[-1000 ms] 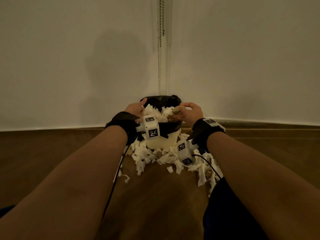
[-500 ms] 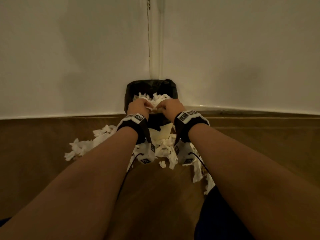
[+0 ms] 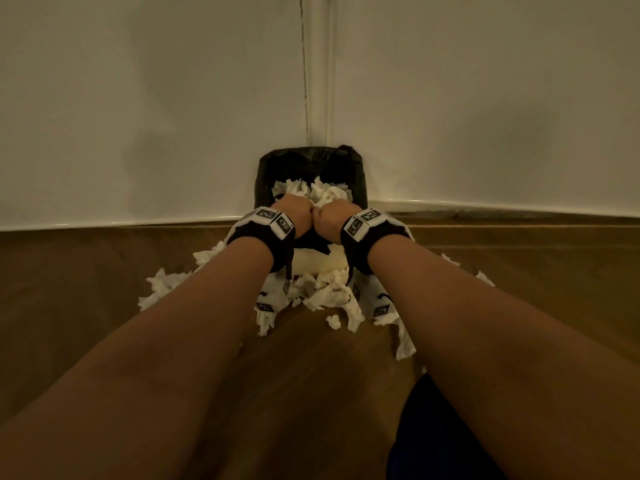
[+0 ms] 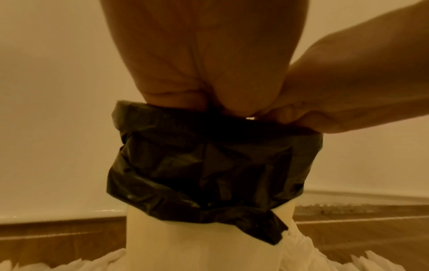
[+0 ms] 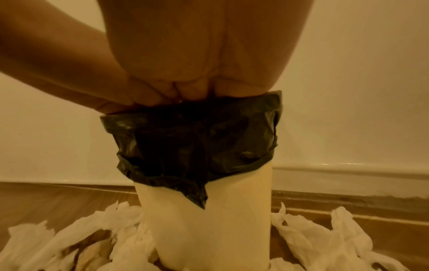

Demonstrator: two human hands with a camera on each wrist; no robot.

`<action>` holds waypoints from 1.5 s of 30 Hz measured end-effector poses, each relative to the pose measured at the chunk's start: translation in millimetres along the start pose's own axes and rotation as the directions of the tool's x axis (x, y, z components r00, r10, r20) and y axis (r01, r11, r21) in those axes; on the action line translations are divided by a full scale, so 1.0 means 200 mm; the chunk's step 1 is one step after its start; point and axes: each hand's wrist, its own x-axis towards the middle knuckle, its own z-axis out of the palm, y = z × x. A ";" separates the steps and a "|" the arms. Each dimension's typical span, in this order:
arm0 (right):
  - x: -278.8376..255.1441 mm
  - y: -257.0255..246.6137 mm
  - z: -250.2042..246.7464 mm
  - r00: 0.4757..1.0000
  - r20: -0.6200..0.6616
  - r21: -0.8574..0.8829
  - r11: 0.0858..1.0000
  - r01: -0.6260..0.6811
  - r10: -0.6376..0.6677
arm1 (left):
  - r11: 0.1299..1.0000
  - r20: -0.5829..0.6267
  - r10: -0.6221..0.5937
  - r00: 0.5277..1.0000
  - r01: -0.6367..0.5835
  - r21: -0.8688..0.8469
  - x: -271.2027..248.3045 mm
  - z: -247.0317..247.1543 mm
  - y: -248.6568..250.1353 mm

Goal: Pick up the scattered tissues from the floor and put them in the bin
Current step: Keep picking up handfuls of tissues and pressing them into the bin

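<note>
Both fists, left hand (image 3: pixel 293 212) and right hand (image 3: pixel 329 216), now meet, pressing crumpled white tissues (image 3: pixel 323 194) into the black-lined bin (image 3: pixel 358 174)

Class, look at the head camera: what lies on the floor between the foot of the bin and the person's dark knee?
Torn tissues at the bin, then bare wooden floor.

Dim, warm yellowish light overall. Head view underexposed: forearms dark, soft shadows on the wall (image 3: pixel 138 98), faint glare along the skirting board (image 3: pixel 485 204), lines bowed toward the edges. Both wrist views orange-tinted, soft and grainy, nearby skin blurred; bin liner (image 4: pixel 209 165) shows small highlights.
</note>
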 end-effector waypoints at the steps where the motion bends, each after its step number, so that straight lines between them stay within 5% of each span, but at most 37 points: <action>1: 0.00 0.00 0.00 0.999 -0.027 -0.010 1.000 -0.022 0.022 | 1.000 0.006 0.021 1.000 -0.021 0.011 0.00 0.00 0.00; 7: 0.01 0.00 -0.01 0.996 0.058 -0.073 0.996 -0.057 0.061 | 0.985 -0.001 0.004 1.000 -0.003 0.171 -0.02 0.03 -0.03; 11: -0.01 -0.01 -0.03 0.999 -0.044 -0.197 0.980 0.010 -0.019 | 0.994 -0.187 0.061 0.980 -0.043 0.100 -0.07 0.09 -0.07; 17: -0.06 -0.06 -0.11 0.959 -0.271 -0.271 0.963 0.010 -0.086 | 0.940 -0.536 0.153 0.830 -0.291 -0.181 -0.27 0.21 -0.23; 19: -0.12 -0.09 -0.13 0.926 -0.351 -0.287 0.957 0.033 -0.137 | 0.949 -0.623 0.122 0.773 -0.275 -0.156 -0.34 0.26 -0.26; 22: -0.21 -0.18 -0.12 0.889 -0.400 -0.249 0.960 0.130 -0.224 | 0.973 -0.660 0.014 0.751 -0.163 -0.166 -0.43 0.38 -0.30; 28: -0.37 -0.32 0.17 0.940 -0.168 -0.164 0.949 0.270 -0.296 | 0.952 -0.410 -0.278 0.869 0.192 -0.240 -0.62 0.63 -0.41; 35: -0.37 -0.29 0.41 0.978 0.161 -0.116 0.981 0.153 -0.134 | 0.890 -0.087 -0.444 0.892 0.428 -0.155 -0.80 0.78 -0.66; 39: -0.33 -0.33 0.55 0.941 0.308 -0.136 0.973 0.187 -0.138 | 0.886 0.132 -0.434 0.891 0.449 -0.117 -0.82 0.82 -0.78; 45: -0.27 -0.40 0.80 0.877 0.455 -0.158 0.955 0.250 -0.154 | 0.933 0.268 -0.309 0.912 0.345 -0.099 -0.85 0.92 -0.83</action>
